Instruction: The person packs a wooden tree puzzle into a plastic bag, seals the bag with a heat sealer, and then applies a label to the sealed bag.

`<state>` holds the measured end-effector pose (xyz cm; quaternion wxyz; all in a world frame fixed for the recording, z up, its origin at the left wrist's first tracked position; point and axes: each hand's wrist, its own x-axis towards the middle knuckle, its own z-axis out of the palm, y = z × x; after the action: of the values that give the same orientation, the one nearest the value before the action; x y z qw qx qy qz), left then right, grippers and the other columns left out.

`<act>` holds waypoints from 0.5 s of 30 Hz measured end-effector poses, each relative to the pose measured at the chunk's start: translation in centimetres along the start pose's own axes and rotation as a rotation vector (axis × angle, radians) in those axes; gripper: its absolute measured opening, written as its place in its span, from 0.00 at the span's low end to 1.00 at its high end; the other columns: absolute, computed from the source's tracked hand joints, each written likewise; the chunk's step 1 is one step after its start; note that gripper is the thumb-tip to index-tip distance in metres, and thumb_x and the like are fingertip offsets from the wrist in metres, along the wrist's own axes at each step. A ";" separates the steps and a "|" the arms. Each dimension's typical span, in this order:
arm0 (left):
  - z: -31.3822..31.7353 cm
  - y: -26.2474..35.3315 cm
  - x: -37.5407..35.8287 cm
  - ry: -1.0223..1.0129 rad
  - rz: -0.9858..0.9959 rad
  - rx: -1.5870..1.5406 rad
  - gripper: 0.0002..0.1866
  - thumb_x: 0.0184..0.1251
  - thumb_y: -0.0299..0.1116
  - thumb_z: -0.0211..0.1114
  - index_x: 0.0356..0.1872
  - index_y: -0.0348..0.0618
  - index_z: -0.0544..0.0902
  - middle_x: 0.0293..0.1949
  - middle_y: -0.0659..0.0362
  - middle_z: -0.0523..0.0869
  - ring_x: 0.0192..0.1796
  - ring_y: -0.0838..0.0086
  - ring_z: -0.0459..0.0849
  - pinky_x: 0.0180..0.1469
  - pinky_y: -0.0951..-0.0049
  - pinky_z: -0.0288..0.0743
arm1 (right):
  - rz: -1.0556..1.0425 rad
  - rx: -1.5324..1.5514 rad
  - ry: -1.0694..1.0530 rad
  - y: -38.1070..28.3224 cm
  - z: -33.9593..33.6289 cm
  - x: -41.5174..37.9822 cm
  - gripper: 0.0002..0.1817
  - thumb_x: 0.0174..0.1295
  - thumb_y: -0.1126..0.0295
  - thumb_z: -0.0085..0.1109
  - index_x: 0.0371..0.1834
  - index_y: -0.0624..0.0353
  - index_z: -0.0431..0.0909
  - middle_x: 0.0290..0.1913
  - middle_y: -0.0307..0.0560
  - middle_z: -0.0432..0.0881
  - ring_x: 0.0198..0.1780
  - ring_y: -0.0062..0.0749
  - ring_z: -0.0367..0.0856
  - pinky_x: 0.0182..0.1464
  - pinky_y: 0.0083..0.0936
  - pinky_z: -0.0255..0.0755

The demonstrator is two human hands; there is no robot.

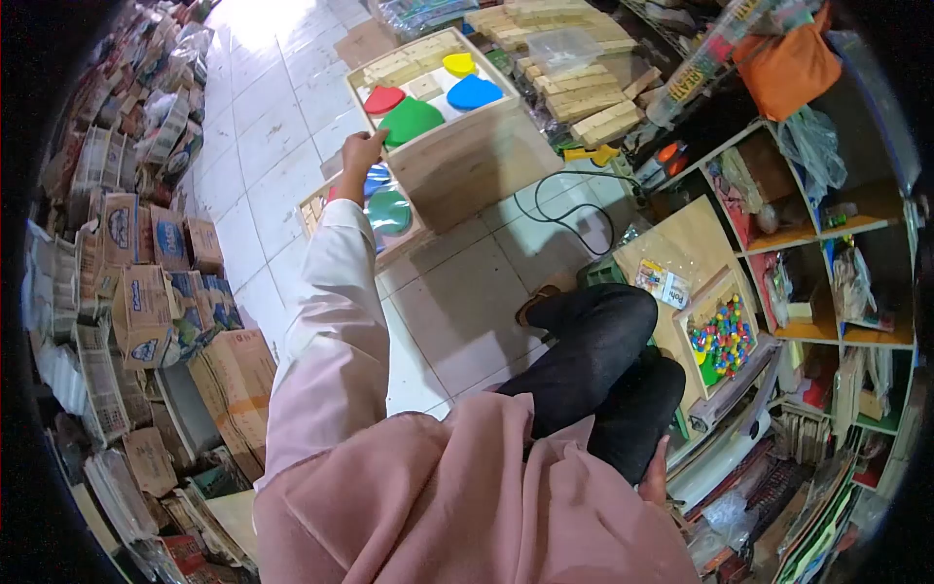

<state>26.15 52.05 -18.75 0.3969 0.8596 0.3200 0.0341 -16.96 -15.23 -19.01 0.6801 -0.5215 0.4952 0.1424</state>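
— Hands first: where are they?

— From the head view, the left hand (362, 151) stretches far forward, fingers curled over the near edge of the wooden box (467, 161), gripping it, I think, though it's small here. The green heart (409, 121) lies inside, just beyond the knuckles.

— And the other?

— The right hand (655, 477) rests low beside the black trouser leg (598, 360), fingers loosely down, holding nothing.

— Below the box?

— A wooden tray (394, 229) with a green disc (389, 209) on the tiled floor (467, 302).

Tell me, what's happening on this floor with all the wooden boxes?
A person sits on the tiled floor. The left hand reaches out to the rim of a wooden box holding coloured heart shapes, the green heart nearest. The right hand rests low beside the knee, holding nothing visible. A second tray lies below.
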 end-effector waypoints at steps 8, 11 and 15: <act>-0.8 0.3 3.1 0.060 -0.071 -0.263 0.16 0.49 0.35 0.68 0.32 0.30 0.83 0.29 0.48 0.84 0.31 0.66 0.84 0.34 0.72 0.80 | -0.324 -0.548 0.246 -1.1 -1.6 1.7 0.37 0.64 0.43 0.48 0.60 0.69 0.67 0.56 0.55 0.73 0.56 0.38 0.71 0.59 0.29 0.62; -2.5 3.1 1.0 -0.135 -0.141 -0.802 0.16 0.51 0.30 0.68 0.38 0.27 0.80 0.29 0.51 0.83 0.27 0.68 0.82 0.32 0.75 0.80 | -0.568 -0.611 0.333 -3.9 0.3 1.4 0.33 0.65 0.48 0.49 0.60 0.70 0.66 0.59 0.56 0.70 0.60 0.42 0.68 0.62 0.31 0.58; -2.0 5.5 -4.5 -0.147 -0.112 -0.840 0.11 0.53 0.30 0.69 0.32 0.33 0.79 0.25 0.56 0.79 0.21 0.75 0.75 0.19 0.77 0.69 | -1.135 -0.892 0.471 -10.0 6.8 0.6 0.25 0.67 0.62 0.50 0.61 0.68 0.64 0.63 0.60 0.66 0.65 0.46 0.61 0.66 0.33 0.52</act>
<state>24.81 48.16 -12.62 0.7352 0.6048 0.2957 0.0785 -5.97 -13.76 -14.03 0.2501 -0.9384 0.1787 -0.1578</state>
